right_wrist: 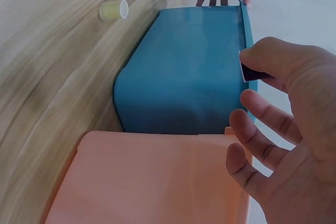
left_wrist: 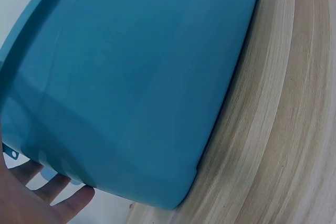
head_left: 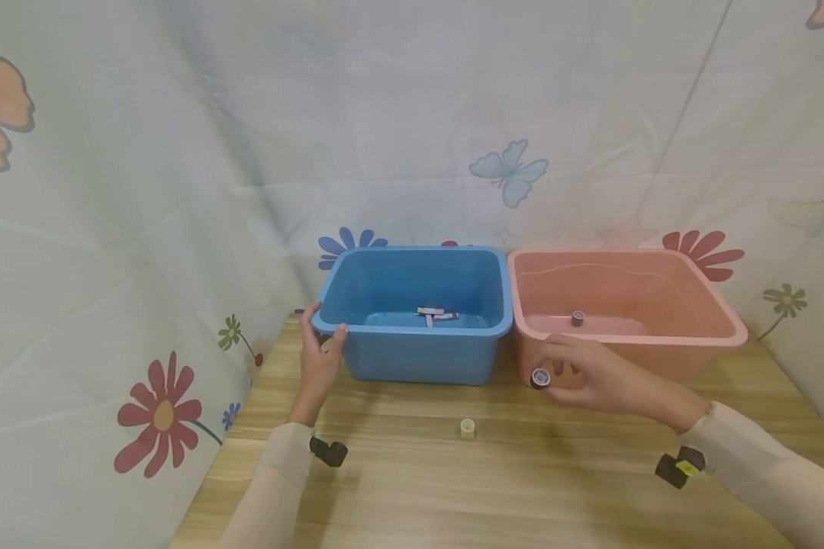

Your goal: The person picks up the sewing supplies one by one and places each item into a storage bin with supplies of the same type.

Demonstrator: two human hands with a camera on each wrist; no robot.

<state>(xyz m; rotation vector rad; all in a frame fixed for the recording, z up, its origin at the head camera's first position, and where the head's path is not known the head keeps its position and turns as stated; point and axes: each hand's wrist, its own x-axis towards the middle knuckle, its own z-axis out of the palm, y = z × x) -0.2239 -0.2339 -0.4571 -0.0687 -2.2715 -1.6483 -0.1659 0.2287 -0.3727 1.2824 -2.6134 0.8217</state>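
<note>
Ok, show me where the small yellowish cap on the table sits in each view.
Head: the yellowish cap lies on the wooden table, in front of the blue tub, between both hands.
Left wrist: not in view; only the blue tub's wall and the table show.
Right wrist: top left, on the table beside the tub.
Shared landmark: the blue tub.

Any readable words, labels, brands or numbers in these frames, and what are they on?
None can be read.
The small pieces in the blue tub may carry labels, but they are too small and blurred.
The cap pinched by the right hand shows no text.
</note>
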